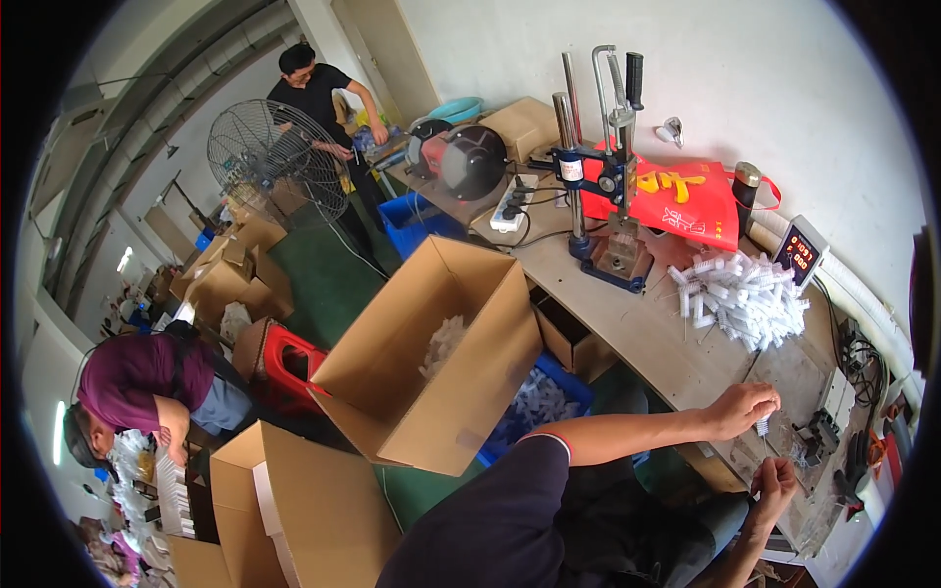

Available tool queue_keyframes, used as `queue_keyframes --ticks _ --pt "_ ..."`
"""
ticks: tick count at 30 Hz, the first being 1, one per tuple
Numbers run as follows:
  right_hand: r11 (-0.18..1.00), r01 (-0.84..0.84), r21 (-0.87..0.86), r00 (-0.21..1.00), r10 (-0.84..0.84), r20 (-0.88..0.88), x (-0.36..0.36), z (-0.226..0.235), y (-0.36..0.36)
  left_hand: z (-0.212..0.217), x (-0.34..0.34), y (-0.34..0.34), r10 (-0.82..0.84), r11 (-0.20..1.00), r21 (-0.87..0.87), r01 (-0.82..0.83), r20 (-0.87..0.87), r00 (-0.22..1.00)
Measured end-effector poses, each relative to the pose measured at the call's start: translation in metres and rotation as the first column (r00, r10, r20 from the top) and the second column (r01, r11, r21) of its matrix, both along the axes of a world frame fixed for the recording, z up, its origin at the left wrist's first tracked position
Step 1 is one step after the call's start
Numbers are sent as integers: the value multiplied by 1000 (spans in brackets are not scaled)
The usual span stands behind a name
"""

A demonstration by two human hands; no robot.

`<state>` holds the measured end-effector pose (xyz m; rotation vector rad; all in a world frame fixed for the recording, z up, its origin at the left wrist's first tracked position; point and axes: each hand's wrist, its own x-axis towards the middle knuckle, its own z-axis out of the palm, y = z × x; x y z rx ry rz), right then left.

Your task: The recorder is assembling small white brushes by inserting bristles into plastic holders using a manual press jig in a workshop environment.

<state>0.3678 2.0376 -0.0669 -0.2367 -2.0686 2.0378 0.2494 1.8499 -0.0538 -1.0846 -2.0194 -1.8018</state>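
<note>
My left hand (745,410) is closed in a pinch on a small white plastic piece (763,427) above the right part of the workbench. A thin stem seems to run down from this piece to my right hand (774,480), whose fingertips are pinched together around its lower end. Exactly what lies between the right fingertips is too small to make out. Farther back on the bench sits a heap of similar white plastic pieces (740,297), some with thin stems poking out.
A hand-lever press (613,216) stands on the workbench (652,333), near a red bag (676,201), a dark flask (746,186) and a digital display (801,252). Pliers (853,470) lie right. Left are a large open carton (421,392), a blue crate (583,392), a fan (279,157) and two people.
</note>
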Motion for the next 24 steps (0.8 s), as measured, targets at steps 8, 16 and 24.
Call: queue_keyframes --ticks 8,16,24 --pt "996 -60 60 991 53 122 1 7 -5 -7 13 20 -27 996 80 27 1 1000" --pt "987 -111 114 993 105 62 4 14 2 -5 32 35 -124 989 77 125 -20 992" --pt "956 -28 291 998 13 53 21 -3 39 16 6 -1 206 979 90 -186 -388 898"
